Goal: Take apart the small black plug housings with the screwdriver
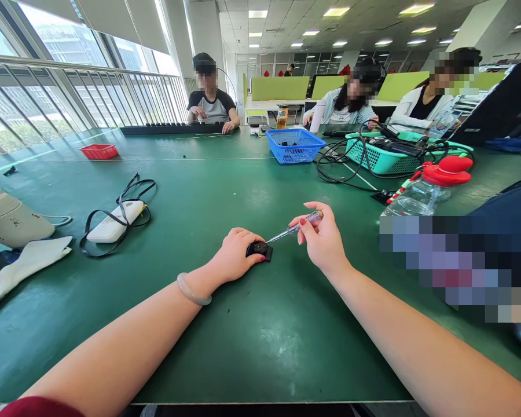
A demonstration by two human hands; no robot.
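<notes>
My left hand (pixel 241 253) grips a small black part (pixel 259 249) with a round top, holding it down on the green table (pixel 260 336). Its fingers wrap around the left side of the part and hide some of it. In my right hand (pixel 322 234) is a screwdriver (pixel 297 227) with a clear handle and a thin metal shaft. The shaft slants down to the left, and its tip is at the upper right edge of the black part; whether it touches, I cannot tell.
To the left lie a white device with a black strap (pixel 119 223) and a beige machine (pixel 13 217). Ahead are a red tray (pixel 99 152), a blue basket (pixel 294 147) and a green basket (pixel 373 156) with cables. A red-lidded bottle (pixel 421 191) stands right. Several people sit beyond.
</notes>
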